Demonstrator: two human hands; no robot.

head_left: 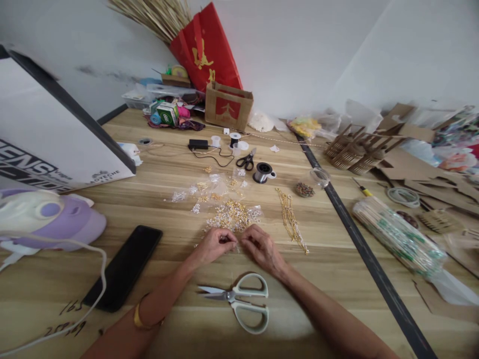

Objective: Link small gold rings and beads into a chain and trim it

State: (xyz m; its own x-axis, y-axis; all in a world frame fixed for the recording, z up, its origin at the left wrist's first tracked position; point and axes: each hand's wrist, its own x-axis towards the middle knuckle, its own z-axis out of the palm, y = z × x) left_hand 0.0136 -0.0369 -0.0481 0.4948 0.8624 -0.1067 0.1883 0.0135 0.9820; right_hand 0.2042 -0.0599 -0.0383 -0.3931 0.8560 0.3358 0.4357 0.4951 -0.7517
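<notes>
In the middle of the frame, the left hand (217, 245) and the right hand (262, 248) are near each other over the desk (329, 249), with the fingertips of both bent inward, as for a pinch. Whether the grip of either one has a tiny piece in it, one cannot tell; the detail is too small. The heap of small gold and silver pieces (228, 215) lies just beyond the fingers, at the centre of the frame. One likely trouble is that a knuckle brushes this heap and scatters it, since the fingers are so near. A dropped piece could also be lost against the wood grain. The scissors (229, 296) lie below the hands, blades parted and pointing left; a careless lowering of the left forearm (174, 289) could meet their tips. Right of the heap, the gold chains (290, 222) may tangle if they are dragged.
</notes>
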